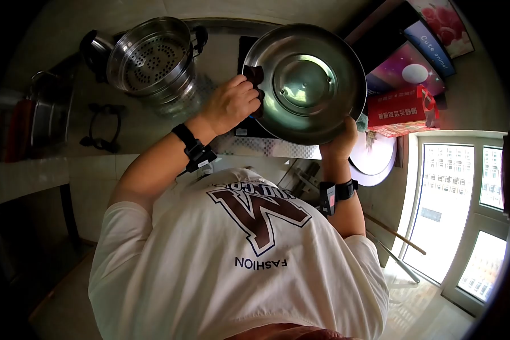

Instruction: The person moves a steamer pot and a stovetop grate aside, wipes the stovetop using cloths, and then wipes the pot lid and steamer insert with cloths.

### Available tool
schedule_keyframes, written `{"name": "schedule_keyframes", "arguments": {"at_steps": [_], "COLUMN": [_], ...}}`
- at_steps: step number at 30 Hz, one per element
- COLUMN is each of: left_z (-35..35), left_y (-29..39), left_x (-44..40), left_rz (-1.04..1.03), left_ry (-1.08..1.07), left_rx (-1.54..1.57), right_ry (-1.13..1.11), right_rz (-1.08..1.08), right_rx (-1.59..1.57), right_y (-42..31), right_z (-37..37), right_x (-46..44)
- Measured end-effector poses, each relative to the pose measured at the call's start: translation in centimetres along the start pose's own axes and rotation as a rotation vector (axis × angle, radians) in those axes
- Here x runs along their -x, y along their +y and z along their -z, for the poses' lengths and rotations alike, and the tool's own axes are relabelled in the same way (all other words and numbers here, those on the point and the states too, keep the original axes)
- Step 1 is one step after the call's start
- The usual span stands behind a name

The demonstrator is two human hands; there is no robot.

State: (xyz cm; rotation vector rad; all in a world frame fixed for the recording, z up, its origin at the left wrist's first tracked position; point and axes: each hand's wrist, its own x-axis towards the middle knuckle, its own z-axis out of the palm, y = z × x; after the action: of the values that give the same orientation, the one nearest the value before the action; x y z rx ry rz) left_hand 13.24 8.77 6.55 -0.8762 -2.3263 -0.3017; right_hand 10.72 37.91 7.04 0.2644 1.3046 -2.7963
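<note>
My white T-shirt (209, 255) fills the space right below me, with its big brown letter and the word FASHION upside down from here. Beyond it, both my arms reach forward to a round steel vessel (263, 51), its shiny hollow face turned up towards me; I can't tell whether it is a pan or a lid. My hands are apart, one at each side of it. My left hand (230, 103) is curled round a dark grip (254, 73) at the left rim, and my right hand (340, 140) clasps the rim at the lower right, some of its fingers hidden. A greenish cloth (362, 122) shows just beside my right hand; I can't tell whether I'm touching it. I wear a black band on each wrist. The vessel sits in front of me, over a dark panel (248, 131) on the counter (76, 131), partly covering it. To my left stands a steel steamer pot (178, 79) with a perforated tray (147, 59) inside, and nearer me lies a black ring stand (119, 130). On my right are a red bag (394, 116), a pale disc (379, 164) partly behind my arm, and a bright glazed door (464, 226).
</note>
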Motion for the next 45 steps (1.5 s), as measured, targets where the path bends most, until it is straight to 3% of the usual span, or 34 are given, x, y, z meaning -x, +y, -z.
{"name": "schedule_keyframes", "arguments": {"at_steps": [3, 5, 7, 10, 14, 16, 18, 20, 22, 23, 24, 26, 28, 29, 30, 32, 34, 38, 40, 42, 45], "left_z": [0.7, 0.2, -1.1, -2.6, -3.5, -1.6, 0.1, 1.3, 4.3, 1.1, 0.5, -1.1, -3.3, -4.5, -5.1, -3.0, -2.5, -2.6, -3.3, -3.9, -2.2], "left_y": [1.0, 2.6, 4.6, 7.8, 5.1, 1.0, -2.0, -2.7, -1.9, -2.9, -2.5, -1.0, 1.7, 3.2, 5.2, 4.5, 1.8, -1.1, 1.4, 4.8, 2.0], "left_x": [-0.3, -1.7, -3.7, -4.3, 0.3, 1.8, 1.5, 0.1, -4.7, -3.6, -4.0, -6.0, -6.0, -4.9, -3.4, -2.7, -2.7, -5.6, -6.7, -5.1, -3.1], "left_rz": [0.014, 0.020, 0.030, 0.138, 0.029, -0.014, 0.021, 0.156, 0.849, 0.849, 0.855, 1.190, 0.869, 0.585, 0.355, 0.194, 0.297, 0.513, 0.358, 0.170, 0.095], "left_ry": [-0.144, -0.098, 0.010, -0.018, -0.097, -0.286, -0.254, -0.274, -0.518, -0.123, -0.120, 0.335, 0.168, -0.133, -0.236, -0.288, -0.377, -0.142, -0.258, -0.227, -0.452], "left_rx": [0.130, 0.119, 0.125, 0.190, 0.355, 0.175, 0.004, 0.026, 0.511, 0.728, 0.722, 1.188, 0.868, 0.552, 0.358, 0.202, 0.050, -0.165, 0.061, 0.433, 0.209], "right_ry": [-0.060, -0.185, -0.096, 0.028, 0.280, 0.257, 0.176, 0.091, 0.116, 0.099, 0.092, 0.102, 0.075, 0.089, 0.104, 0.174, 0.005, -0.147, -0.151, -0.064, -0.063], "right_rz": [-0.086, -0.136, -0.158, -0.186, 0.015, 0.068, 0.073, 0.095, 0.115, 0.114, 0.110, 0.089, 0.072, 0.115, 0.158, 0.089, 0.087, 0.043, 0.073, 0.218, 0.195], "right_rx": [0.039, 0.068, 0.017, -0.072, 0.145, 0.363, 0.495, 0.619, 0.441, 0.453, 0.452, 0.365, 0.366, 0.426, 0.486, 0.487, 0.471, 0.545, 0.591, 0.444, 0.500], "right_y": [-0.6, 0.6, 3.7, 5.3, 1.8, -1.1, -1.5, -1.2, 0.6, 1.2, 1.6, 2.1, 2.5, 3.0, 3.4, 2.5, 2.3, 3.2, 3.8, 4.0, 2.4], "right_z": [-1.0, -2.1, -2.8, -2.1, -0.3, -0.4, 0.6, 0.8, 0.7, 0.7, 0.0, -1.8, -2.1, -2.1, -2.3, -3.2, -2.9, -4.7, -4.8, -5.1, -3.1], "right_x": [0.8, 1.3, 1.8, 0.4, -2.1, -2.0, -2.8, -3.3, -3.6, -3.6, -3.4, -2.6, -2.6, -2.9, -3.0, -1.9, -1.6, 0.5, 0.1, -0.2, -1.5]}}
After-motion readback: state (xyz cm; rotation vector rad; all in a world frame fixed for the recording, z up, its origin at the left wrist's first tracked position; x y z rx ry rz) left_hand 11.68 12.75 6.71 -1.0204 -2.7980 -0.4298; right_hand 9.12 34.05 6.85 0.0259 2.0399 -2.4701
